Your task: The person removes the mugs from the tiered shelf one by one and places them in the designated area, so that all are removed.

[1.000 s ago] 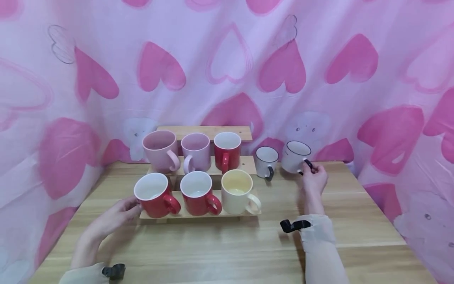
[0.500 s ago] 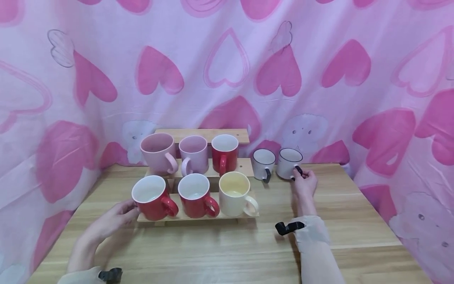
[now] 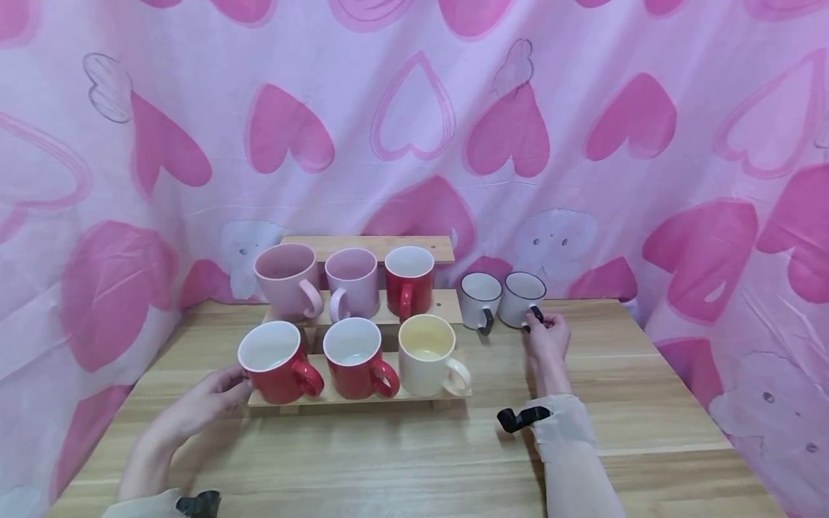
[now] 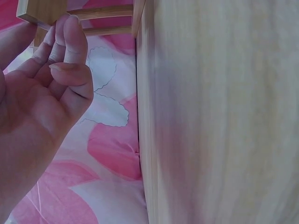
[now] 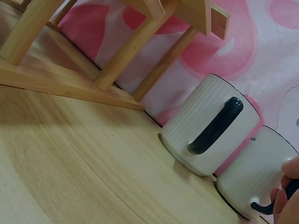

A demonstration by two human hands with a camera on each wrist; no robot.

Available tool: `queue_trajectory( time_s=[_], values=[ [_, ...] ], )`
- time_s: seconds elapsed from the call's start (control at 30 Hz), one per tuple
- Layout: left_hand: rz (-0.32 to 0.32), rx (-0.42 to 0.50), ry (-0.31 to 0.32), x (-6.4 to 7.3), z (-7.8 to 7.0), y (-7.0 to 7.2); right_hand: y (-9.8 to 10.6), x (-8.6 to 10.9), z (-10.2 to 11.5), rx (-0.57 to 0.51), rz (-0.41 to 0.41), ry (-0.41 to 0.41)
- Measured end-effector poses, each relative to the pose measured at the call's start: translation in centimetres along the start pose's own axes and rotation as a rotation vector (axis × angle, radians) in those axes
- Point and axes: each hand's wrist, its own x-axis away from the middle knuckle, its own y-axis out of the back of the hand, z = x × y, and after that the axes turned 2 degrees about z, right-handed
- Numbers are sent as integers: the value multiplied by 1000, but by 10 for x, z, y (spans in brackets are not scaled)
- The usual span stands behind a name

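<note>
My right hand (image 3: 550,338) pinches the black handle of a white mug with a dark rim (image 3: 520,306), which stands upright on the table. Close beside it on the left is a matching ribbed white mug (image 5: 205,126), its black handle facing me. At the other side, my left hand (image 3: 210,399) holds the left end of the wooden mug rack's (image 3: 363,398) front shelf; the left wrist view has its thumb and fingertips at the board's end (image 4: 44,11). Nearest that hand on the shelf is a red mug (image 3: 272,374).
Along the front shelf stand another red mug (image 3: 350,370) and a cream mug (image 3: 421,367). The middle shelf carries two pink mugs (image 3: 281,288) and a red mug (image 3: 417,288). A pink heart-patterned curtain (image 3: 414,194) hangs behind the wooden table (image 3: 363,460).
The white mug in my right hand has come down and left, from near the curtain to beside the other white mug. My left hand has stayed at the rack; the view has shifted slightly.
</note>
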Motion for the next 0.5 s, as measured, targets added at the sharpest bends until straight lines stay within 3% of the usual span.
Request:
queue_trajectory(
  time_s=[0.23,0.5],
  values=[
    [0,-6,-14,1,1,0,-2,2,0,1,16,-32],
    [-25,-10,16,0,0,-1,0,4,0,8,32,-50]
  ],
)
